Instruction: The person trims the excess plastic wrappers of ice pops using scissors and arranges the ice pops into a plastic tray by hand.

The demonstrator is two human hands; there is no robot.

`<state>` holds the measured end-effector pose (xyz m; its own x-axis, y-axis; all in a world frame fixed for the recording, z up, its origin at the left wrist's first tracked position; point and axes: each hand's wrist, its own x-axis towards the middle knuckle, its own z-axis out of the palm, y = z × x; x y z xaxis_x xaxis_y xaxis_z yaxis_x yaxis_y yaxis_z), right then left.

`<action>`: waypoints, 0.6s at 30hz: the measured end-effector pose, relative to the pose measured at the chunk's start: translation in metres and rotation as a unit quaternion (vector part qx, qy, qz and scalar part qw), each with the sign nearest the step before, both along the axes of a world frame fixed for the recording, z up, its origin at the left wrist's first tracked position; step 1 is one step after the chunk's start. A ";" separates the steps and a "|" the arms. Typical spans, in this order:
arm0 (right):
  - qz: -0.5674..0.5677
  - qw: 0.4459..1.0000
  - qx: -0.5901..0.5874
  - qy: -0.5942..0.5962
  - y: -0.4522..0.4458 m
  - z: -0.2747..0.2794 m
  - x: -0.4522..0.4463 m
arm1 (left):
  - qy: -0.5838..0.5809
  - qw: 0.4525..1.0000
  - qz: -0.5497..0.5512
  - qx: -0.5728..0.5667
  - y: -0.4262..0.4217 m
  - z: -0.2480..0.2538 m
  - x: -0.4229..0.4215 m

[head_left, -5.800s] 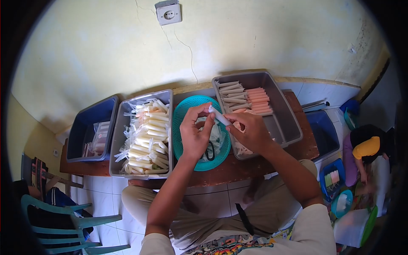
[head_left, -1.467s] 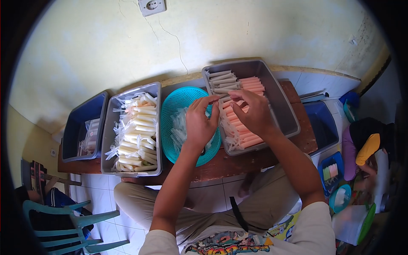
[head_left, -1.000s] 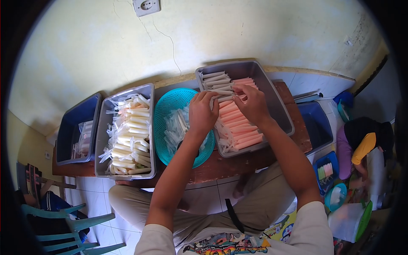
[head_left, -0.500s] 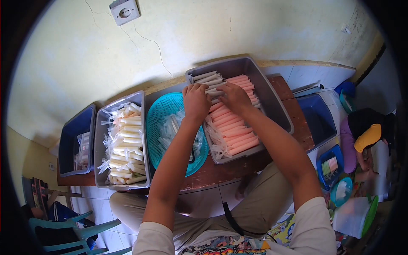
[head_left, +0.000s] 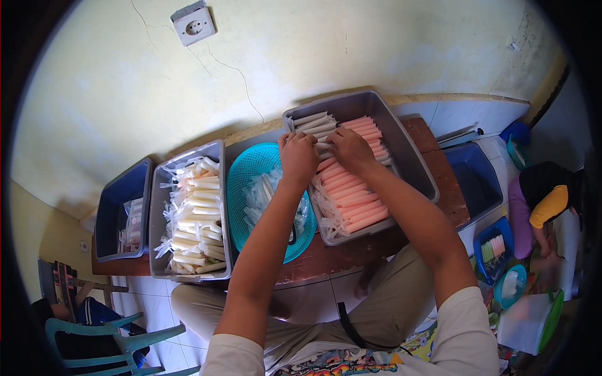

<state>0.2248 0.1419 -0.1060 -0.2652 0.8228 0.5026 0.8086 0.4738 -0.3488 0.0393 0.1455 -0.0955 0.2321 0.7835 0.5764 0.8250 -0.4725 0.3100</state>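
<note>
My left hand [head_left: 298,156] and my right hand [head_left: 351,150] are close together over the grey bin [head_left: 419,164] at the right of the table. Their curled fingers grip a pale grey filled plastic tube [head_left: 323,145] from its two ends. Behind them lies a stack of similar pale grey tubes [head_left: 312,121]. Pink filled tubes [head_left: 351,197] lie in rows beside and in front of my hands, with loose clear plastic ends at their left. My fingertips are partly hidden by the backs of my hands.
Left of my forearm stands a turquoise basket [head_left: 241,164] with clear plastic bags. Further left are a grey bin of cream-coloured tubes [head_left: 199,210] and a blue bin [head_left: 116,197]. A person [head_left: 544,197] works at the far right. A green chair [head_left: 128,343] stands at lower left.
The whole view has shifted slightly right and down. My hands have drawn closer together over the grey tubes.
</note>
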 end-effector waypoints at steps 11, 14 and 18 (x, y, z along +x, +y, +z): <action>-0.005 0.999 0.009 0.052 -0.032 0.041 0.002 | 0.014 0.988 -0.035 0.152 -0.021 0.022 -0.004; -0.001 0.996 -0.002 0.089 -0.044 0.061 -0.002 | -0.017 0.975 -0.033 0.218 -0.031 0.038 -0.011; 0.002 0.992 0.002 0.125 -0.049 0.072 -0.011 | -0.011 0.966 -0.001 0.259 -0.048 0.056 -0.026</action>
